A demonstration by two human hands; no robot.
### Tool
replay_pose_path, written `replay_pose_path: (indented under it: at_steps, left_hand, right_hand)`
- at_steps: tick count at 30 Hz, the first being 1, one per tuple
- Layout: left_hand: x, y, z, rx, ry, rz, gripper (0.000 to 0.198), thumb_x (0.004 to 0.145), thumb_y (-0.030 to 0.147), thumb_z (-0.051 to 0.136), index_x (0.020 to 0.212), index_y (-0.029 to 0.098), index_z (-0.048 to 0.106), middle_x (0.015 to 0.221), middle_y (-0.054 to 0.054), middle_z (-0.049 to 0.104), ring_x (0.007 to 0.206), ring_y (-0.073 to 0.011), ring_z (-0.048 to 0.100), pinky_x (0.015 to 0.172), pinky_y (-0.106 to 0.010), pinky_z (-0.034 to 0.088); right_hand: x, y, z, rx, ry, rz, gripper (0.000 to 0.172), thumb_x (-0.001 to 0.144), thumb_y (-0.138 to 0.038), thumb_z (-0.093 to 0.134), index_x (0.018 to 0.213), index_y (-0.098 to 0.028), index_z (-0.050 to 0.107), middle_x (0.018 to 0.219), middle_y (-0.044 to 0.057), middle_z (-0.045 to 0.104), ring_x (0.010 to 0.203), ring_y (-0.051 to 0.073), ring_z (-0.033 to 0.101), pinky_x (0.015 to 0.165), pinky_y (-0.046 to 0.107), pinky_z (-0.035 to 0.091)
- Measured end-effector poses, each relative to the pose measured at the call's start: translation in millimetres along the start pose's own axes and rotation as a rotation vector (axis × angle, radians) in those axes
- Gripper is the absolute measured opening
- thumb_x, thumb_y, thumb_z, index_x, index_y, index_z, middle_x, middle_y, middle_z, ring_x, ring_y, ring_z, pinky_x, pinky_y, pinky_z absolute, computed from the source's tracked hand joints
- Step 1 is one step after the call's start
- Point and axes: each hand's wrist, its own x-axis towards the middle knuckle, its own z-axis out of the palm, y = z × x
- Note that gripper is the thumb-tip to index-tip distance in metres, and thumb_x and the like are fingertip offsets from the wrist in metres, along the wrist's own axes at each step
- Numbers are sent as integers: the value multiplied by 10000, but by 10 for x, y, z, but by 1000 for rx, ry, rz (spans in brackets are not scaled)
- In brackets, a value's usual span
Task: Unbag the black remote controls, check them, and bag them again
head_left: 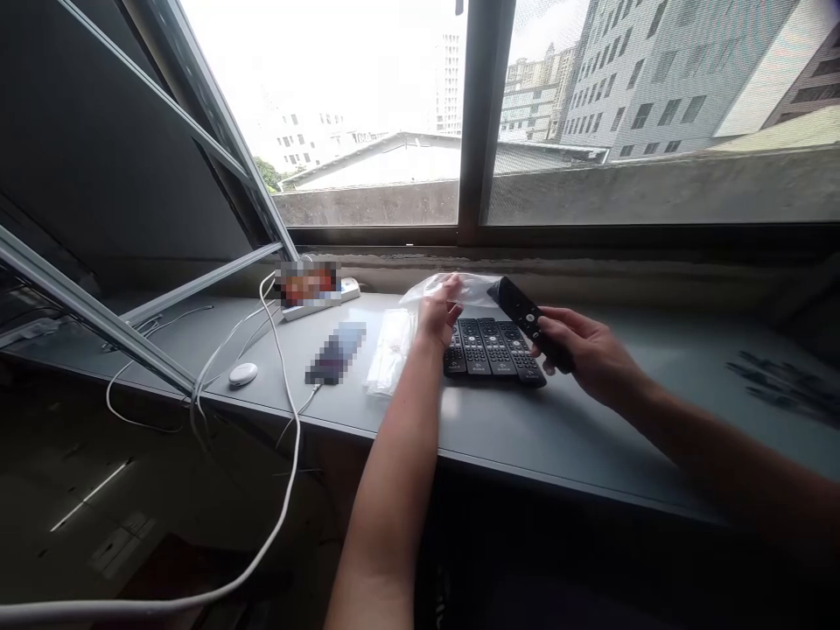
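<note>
My right hand [594, 350] grips a black remote control [523, 313] by its lower end, tilted with its buttons facing me. The far tip of that remote is at the mouth of a clear plastic bag [426, 287]; I cannot tell how far inside it is. With closed fingers, my left hand [441, 311] holds the bag. Beneath both hands, several more black remotes [489, 350] lie side by side on the grey table [591, 437]. A stack of clear plastic bags [388, 354] lies left of them, partly behind my left forearm.
A blurred-out phone [336, 353] with a cable lies left of the bags, near a white round device [242, 374]. Behind stands a white power strip [321, 302]. White cables [292, 420] hang over the table edge by a metal frame [203, 297]. Dark items [780, 385] lie far right.
</note>
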Motion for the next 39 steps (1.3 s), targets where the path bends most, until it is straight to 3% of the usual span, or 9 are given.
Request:
replay_pose_path:
  at_steps: [4, 8, 13, 18, 22, 24, 28, 32, 39]
  left_hand:
    - [-50, -11, 19, 138, -114, -8, 373, 881, 439, 976, 1173, 237, 863, 1190, -74, 848, 953, -160, 766, 679, -186, 516]
    - [-131, -20, 23, 256, -300, -11, 434, 833, 500, 1026, 1162, 261, 875, 1236, -92, 834, 1146, -253, 759, 863, -297, 578]
    - [-199, -49, 4, 410, -558, -63, 518, 816, 540, 1027, 1206, 233, 878, 1247, -139, 831, 1055, -245, 764, 935, -351, 571]
    - [-168, -51, 23, 339, -420, 0, 481, 798, 503, 1045, 1157, 237, 869, 1214, -117, 848, 1083, -242, 771, 948, -336, 561]
    - [-107, -26, 52, 193, -228, 75, 502, 829, 455, 1030, 1252, 270, 834, 1192, -75, 863, 1154, -235, 781, 939, -308, 553]
    - [-89, -26, 57, 162, -203, 80, 534, 828, 446, 1030, 1284, 264, 820, 1179, -74, 867, 1151, -235, 789, 934, -307, 559]
    - [-107, -52, 49, 180, -266, 46, 565, 792, 469, 1055, 1250, 227, 829, 1163, -104, 870, 1116, -251, 806, 944, -332, 571]
    - [-168, -69, 35, 277, -406, 1, 581, 787, 517, 1058, 1234, 209, 850, 1177, -138, 868, 1133, -277, 808, 1010, -383, 571]
    - [-236, -69, 30, 378, -570, -93, 619, 733, 531, 1086, 1197, 183, 869, 1216, -153, 856, 1114, -287, 794, 1066, -432, 570]
  right_hand:
    - [-25, -37, 32, -51, -10, 16, 547, 867, -620, 979, 1240, -235, 870, 881, 45, 765, 709, 191, 680, 462, 266, 520]
    - [-36, -54, 45, -77, -15, 15, 637, 871, -612, 981, 1355, -237, 801, 900, 30, 763, 660, 171, 654, 451, 260, 485]
    - [-27, -24, 48, -111, -11, -4, 712, 854, -586, 1007, 1423, -247, 746, 1009, 35, 783, 662, 163, 669, 481, 268, 512]
    - [7, 14, 24, -65, -15, 7, 614, 856, -544, 1015, 1354, -259, 796, 1112, 68, 810, 822, 209, 743, 516, 259, 535]
    - [29, 26, -16, -62, -47, 90, 457, 886, -552, 989, 1161, -208, 867, 811, 50, 768, 686, 180, 661, 483, 258, 492]
    - [32, 35, -28, -84, -80, 124, 449, 878, -534, 1002, 1155, -203, 877, 720, 30, 744, 599, 158, 614, 461, 257, 483]
    - [34, 68, -27, -74, -117, 145, 392, 843, -434, 1045, 1138, -232, 886, 837, 49, 830, 595, 172, 700, 465, 272, 581]
    - [40, 108, -13, 6, -84, 156, 340, 798, -348, 1088, 1057, -250, 891, 1004, 78, 875, 814, 245, 857, 700, 318, 762]
    - [22, 139, 18, 23, -86, 136, 322, 828, -384, 1077, 1052, -257, 883, 1075, 77, 868, 878, 259, 882, 868, 362, 793]
